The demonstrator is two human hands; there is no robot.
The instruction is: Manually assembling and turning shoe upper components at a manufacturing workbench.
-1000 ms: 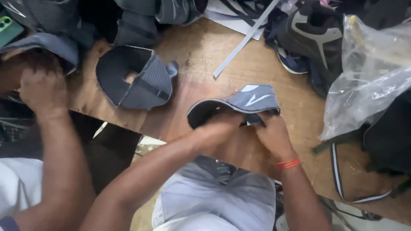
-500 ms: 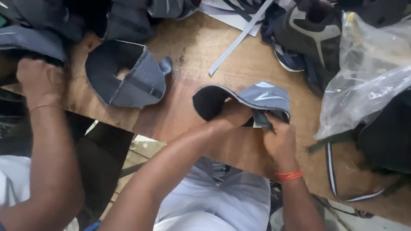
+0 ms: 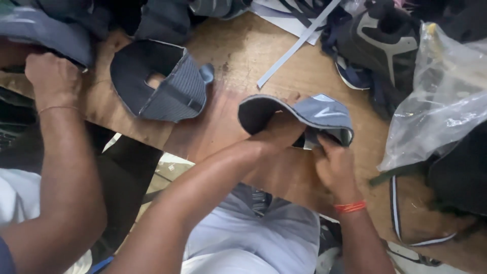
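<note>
We observe the left hand pushed inside a grey shoe upper that lies near the middle of the wooden table, close to its near edge; the fingers are hidden within the piece, so we cannot tell whether they are spread or curled. The right hand pinches the lower rim of the same upper between thumb and fingertips, just beside the left wrist. A second shoe upper, dark-lined and ribbed grey, lies flat toward the left edge, well apart from the one being worked. At the far left another person's hand presses closed on a separate grey piece. A pale strip lies slantwise toward the far edge, a finished dark sneaker sits in the far right corner, and a clear plastic bag slumps along the right edge. In our judgement, the shaping in hand goes best if the inner hand supports the lining evenly while the pinching hand draws the rim taut without creasing the outer panel, and the piece stays seated on the table.
</note>
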